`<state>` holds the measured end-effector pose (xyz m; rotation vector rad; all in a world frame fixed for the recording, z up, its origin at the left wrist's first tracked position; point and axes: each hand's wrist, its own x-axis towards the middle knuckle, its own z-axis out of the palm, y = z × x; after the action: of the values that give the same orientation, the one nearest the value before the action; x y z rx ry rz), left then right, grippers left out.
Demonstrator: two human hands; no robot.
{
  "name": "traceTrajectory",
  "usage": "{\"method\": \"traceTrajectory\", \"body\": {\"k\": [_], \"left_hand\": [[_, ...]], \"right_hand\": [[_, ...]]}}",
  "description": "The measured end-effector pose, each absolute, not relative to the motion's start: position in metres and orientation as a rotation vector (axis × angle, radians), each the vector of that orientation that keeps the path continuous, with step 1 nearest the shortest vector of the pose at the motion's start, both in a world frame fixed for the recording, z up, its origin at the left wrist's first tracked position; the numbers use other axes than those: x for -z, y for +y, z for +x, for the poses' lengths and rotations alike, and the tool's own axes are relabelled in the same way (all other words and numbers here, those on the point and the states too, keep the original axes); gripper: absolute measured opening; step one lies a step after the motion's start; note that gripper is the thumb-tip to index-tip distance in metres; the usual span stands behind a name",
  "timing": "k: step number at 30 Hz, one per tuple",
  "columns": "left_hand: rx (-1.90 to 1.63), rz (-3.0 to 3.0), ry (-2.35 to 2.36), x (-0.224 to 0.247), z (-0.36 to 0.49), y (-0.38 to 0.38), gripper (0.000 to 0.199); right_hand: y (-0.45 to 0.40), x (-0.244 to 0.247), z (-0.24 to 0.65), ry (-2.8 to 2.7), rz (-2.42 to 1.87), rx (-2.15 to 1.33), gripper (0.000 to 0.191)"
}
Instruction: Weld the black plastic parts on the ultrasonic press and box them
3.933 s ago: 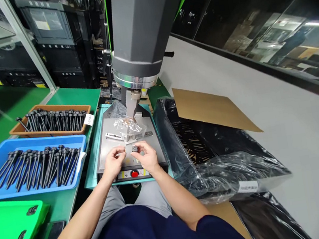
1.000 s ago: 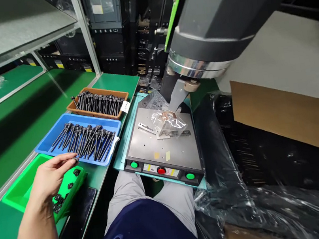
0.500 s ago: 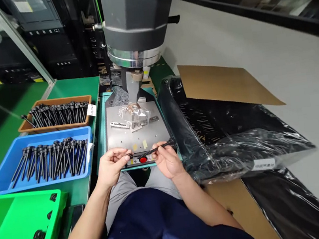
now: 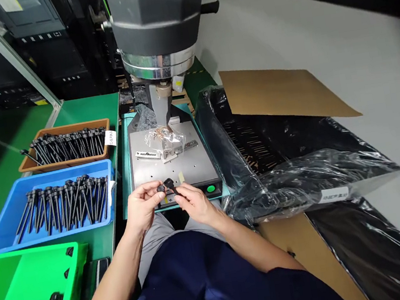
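Over the front edge of the machine plate, both hands meet close together. Between the thumb and fingers of my left hand (image 4: 143, 201) is a small black cap (image 4: 160, 189), round with a hollow look. My right hand (image 4: 195, 203) pinches a black rod with a knobbed head (image 4: 169, 183); the head points up and left, right beside the cap. Whether the two parts touch I cannot tell. Most of the rod is hidden by the right hand.
A press machine (image 4: 157, 31) stands over the metal plate (image 4: 147, 173). At left sit a brown tray (image 4: 63, 165) and a blue tray (image 4: 6, 241) of headed black rods, and a green tray (image 4: 4, 299) with small caps. At right, a plastic-lined box (image 4: 232, 165). A green button (image 4: 211, 188) shows.
The rod lay sideways across both hands with its head at right; now it is turned and its head is by the left hand's cap. My right hand moved left, uncovering the green button.
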<state>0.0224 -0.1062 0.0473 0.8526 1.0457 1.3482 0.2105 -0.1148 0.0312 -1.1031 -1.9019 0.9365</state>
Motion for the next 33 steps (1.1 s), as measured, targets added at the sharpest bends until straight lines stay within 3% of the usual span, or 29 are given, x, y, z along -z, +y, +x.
{"method": "traceTrajectory", "body": {"k": [11,20,26,33], "left_hand": [[-1.274,1.008,1.108,-0.044,0.024,-0.106,0.031],[-1.145,1.018,1.116,-0.039,0.022,-0.103,0.034],[-1.108,1.156,1.098,-0.044,0.026,-0.103,0.028],[-1.185,1.306,1.132,-0.027,0.039,-0.101,0.028]], "right_hand": [[-0.113,-0.028,0.216,-1.905,-1.045,-0.845,0.032],[-0.106,-0.040,0.229,-1.951,-1.019,-1.132,0.022],[-0.108,-0.034,0.230,-1.920,-1.037,-1.074,0.022],[-0.105,-0.021,0.222,-1.697,-1.027,-1.334,0.027]]}}
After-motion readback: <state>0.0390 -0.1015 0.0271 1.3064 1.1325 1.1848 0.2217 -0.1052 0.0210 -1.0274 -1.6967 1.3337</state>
